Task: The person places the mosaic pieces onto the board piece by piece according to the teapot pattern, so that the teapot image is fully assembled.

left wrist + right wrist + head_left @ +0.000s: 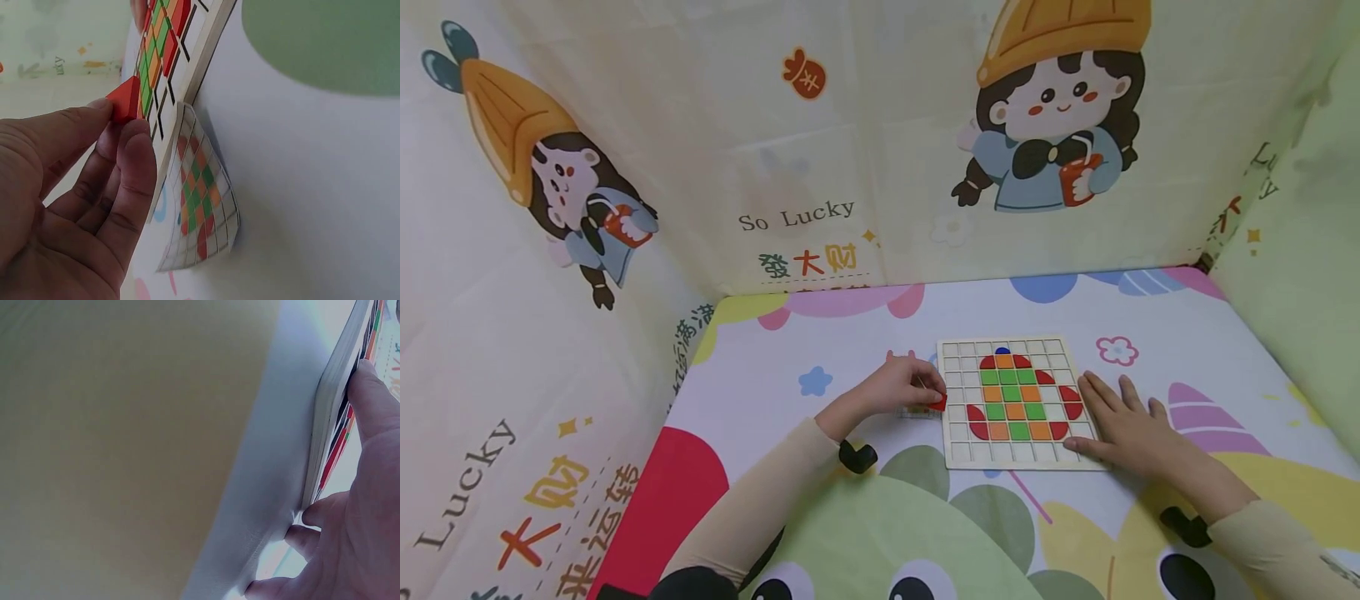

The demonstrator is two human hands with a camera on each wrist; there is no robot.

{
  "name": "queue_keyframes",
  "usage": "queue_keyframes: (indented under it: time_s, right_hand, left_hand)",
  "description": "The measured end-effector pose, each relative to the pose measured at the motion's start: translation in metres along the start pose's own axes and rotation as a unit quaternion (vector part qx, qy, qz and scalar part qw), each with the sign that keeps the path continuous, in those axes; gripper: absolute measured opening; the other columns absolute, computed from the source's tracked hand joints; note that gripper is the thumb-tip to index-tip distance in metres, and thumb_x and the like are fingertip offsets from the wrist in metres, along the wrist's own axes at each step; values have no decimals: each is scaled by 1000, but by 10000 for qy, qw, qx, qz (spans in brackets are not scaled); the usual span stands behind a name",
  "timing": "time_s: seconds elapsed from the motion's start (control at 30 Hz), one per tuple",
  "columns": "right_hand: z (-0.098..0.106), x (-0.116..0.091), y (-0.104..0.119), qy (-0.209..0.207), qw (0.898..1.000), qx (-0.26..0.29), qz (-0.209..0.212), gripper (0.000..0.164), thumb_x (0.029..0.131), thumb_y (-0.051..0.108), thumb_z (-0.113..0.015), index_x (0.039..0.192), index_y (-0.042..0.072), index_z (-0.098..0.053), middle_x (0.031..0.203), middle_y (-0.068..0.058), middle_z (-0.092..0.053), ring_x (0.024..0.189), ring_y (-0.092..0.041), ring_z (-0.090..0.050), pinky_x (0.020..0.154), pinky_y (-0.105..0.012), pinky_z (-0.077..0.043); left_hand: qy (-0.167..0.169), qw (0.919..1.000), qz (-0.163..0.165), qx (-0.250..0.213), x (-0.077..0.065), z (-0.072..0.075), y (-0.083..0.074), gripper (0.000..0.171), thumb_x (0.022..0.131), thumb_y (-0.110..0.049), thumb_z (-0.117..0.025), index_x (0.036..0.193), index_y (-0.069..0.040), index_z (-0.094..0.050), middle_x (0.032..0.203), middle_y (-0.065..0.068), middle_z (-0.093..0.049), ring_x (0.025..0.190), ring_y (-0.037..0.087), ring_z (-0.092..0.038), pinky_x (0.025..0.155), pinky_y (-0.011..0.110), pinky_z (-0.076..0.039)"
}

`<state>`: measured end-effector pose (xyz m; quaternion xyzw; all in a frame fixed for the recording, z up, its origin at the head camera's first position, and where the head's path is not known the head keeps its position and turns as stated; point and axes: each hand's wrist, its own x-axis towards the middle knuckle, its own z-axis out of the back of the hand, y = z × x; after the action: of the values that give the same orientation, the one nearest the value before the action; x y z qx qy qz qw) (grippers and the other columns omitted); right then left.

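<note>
A square wooden grid board (956,454) lies on the table, with red, orange, green and blue tiles set in its middle cells. At its left edge, my left hand (895,388) pinches a red tile (125,100) between thumb and fingertips. Below that hand, a curled pattern card (203,194) with a coloured grid picture leans by the board's edge; in the head view the hand partly covers it. My right hand (1138,433) rests at the board's right side, fingers spread and fairly straight, with thumb and fingertips over its edge.
The table is covered by a cartoon-printed cloth (820,508). Printed cloth walls (910,183) rise behind the table and along its sides. Black straps with small cameras sit on both wrists.
</note>
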<state>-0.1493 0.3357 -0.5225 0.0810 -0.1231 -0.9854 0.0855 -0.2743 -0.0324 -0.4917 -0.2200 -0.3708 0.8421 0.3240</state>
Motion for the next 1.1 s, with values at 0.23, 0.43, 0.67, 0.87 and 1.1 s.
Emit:
queue_keyframes:
  time_s: [0.23, 0.43, 0.67, 0.87, 1.1]
  right_hand:
    - [-2, 0, -1, 15, 10000, 39, -15, 114, 86, 72, -64, 163, 0, -20, 168, -25, -17, 143, -71, -12, 101, -89, -11]
    - [-4, 1, 0, -40, 10000, -37, -15, 114, 86, 73, -63, 162, 0, -21, 168, -25, -18, 142, -72, -13, 101, -89, -12]
    - [-4, 5, 2, -19, 10000, -50, 31, 115, 85, 73, -64, 162, 0, -21, 168, -25, -18, 143, -71, -13, 102, -89, -12]
    - [-2, 6, 4, -26, 9999, -94, 52, 114, 85, 72, -65, 162, -1, -23, 167, -26, -20, 142, -72, -15, 102, -89, -14]
    - [-3, 7, 5, 5, 10000, -69, 30, 113, 85, 70, -66, 161, -2, -23, 167, -26, -18, 142, -72, -13, 102, -89, -13]
  left_hand:
    - [18, 9995, 57, -312, 9, -17, -5, 5, 95, -13, -74, 100, -13, -75, 84, -5, -71, 70, 9, -60, 63, 21, -50]
    - [-50, 9995, 141, -296, 11, -29, -8, 13, 96, -14, -73, 108, -13, -76, 82, -4, -67, 62, 11, -60, 60, 21, -53]
    - [-246, 9989, 237, 334, 9, -35, -8, 12, 96, -18, -73, 107, -19, -78, 84, -10, -69, 71, 9, -58, 61, 20, -51]
    - [-580, 9834, -120, 1716, 6, -41, -12, 6, 94, -23, -75, 97, -22, -80, 86, -14, -69, 80, 4, -56, 67, 16, -46]
    - [-756, 9753, -177, 2066, 1, -47, -15, 9, 94, -26, -75, 98, -23, -82, 97, -12, -71, 85, 3, -57, 68, 15, -46]
